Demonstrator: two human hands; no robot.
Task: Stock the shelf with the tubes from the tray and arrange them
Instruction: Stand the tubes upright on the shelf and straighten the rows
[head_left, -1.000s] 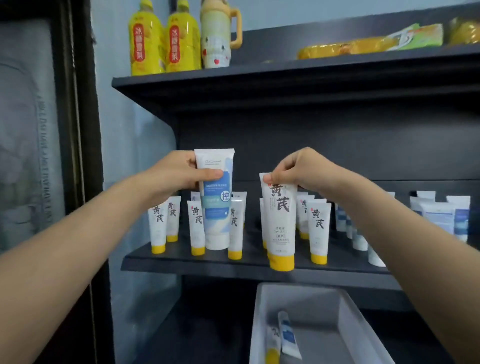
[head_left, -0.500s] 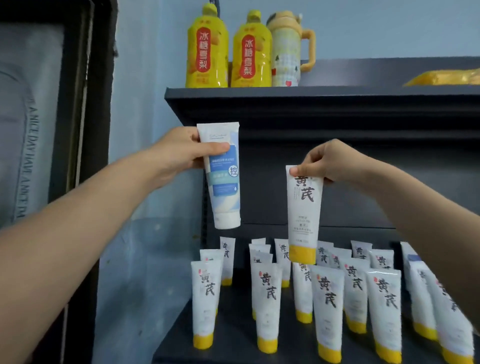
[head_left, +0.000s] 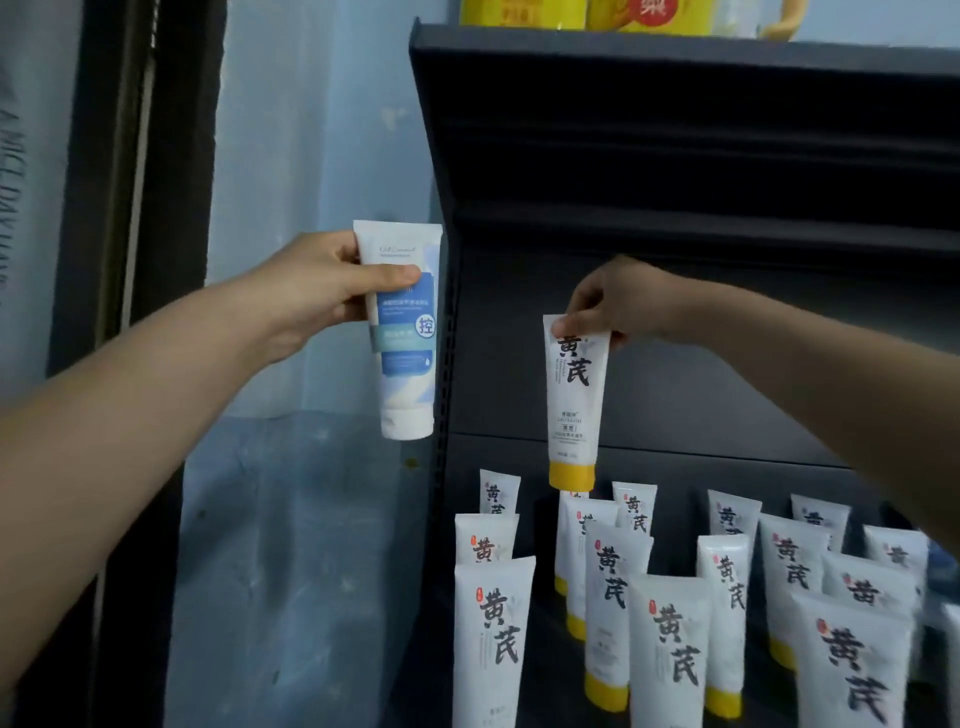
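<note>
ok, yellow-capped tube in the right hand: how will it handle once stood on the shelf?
Probably light: the right hand dangles the yellow-capped tube from a pinch at its flat end. Likely tippy: tall, and it would stand on a narrow cap like the shelved tubes.

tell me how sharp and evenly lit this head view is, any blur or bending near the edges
Head view: dim, flat light, no glare or hard shadows; the black shelf unit swallows detail; large print on the yellow-capped tube in the right hand and the blue-and-white tube in the left hand reads fairly sharp; wide-angle lens makes the dark frame at left lean.
</note>
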